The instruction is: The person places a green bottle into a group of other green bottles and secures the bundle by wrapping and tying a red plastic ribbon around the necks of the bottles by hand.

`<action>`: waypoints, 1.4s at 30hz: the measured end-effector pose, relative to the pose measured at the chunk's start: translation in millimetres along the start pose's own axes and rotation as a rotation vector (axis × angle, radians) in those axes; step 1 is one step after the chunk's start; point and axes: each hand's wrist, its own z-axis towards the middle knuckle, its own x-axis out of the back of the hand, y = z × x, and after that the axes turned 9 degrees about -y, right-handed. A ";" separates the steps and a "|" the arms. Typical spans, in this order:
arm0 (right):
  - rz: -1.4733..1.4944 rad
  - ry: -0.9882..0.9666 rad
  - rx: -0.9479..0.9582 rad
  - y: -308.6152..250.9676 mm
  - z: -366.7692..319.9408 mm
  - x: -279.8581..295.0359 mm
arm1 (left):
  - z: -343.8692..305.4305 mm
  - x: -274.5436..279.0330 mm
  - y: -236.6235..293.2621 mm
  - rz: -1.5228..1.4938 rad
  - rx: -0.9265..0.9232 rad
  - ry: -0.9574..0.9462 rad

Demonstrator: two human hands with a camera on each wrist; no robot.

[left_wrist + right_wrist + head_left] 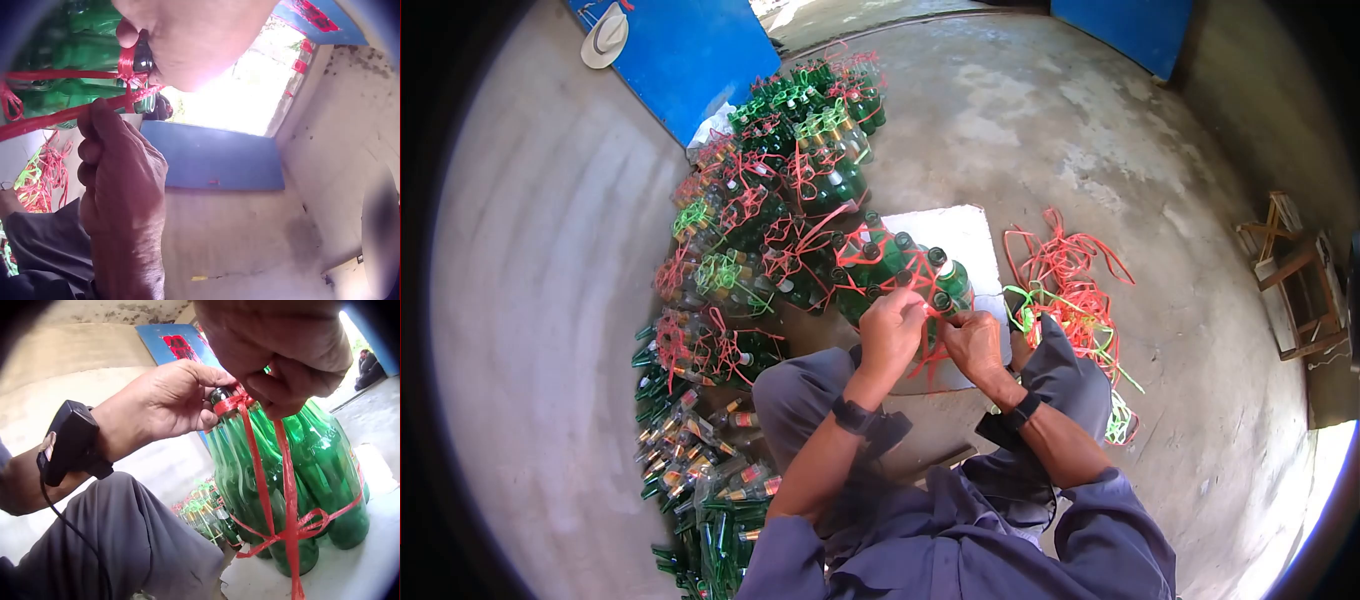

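A cluster of green glass bottles stands upright on a white block, with red plastic strap wound around the bodies and necks. My left hand is at the near bottle necks. Its thumb and fingers pinch the strap beside a dark bottle mouth, where a red loop circles the neck. Just to the right, my right hand has its fingers curled round a length of the same strap. That length runs taut from the knot past the right fingertips in the left wrist view. The left palm hides part of the knot there.
Many bottle bundles tied in red and green strap line the left side. Loose bottles lie nearer me. A tangled heap of red and green strap lies right of the block. A wooden frame stands by the right wall.
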 end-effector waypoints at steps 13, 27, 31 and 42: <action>1.112 -0.014 -0.439 -13.8 -7.3 -24.1 | -10.9 0.3 2.4 -0.027 -0.029 0.004; 1.246 0.018 -0.451 -13.3 -8.2 -26.4 | -16.4 0.3 8.3 -0.076 -0.073 0.033; 1.263 0.022 -0.434 -18.7 -10.4 -22.6 | -17.5 0.2 5.7 -0.098 -0.088 0.033; 1.279 -0.063 -0.462 -9.9 -6.8 -17.3 | -19.0 -3.2 8.7 -0.205 -0.049 0.049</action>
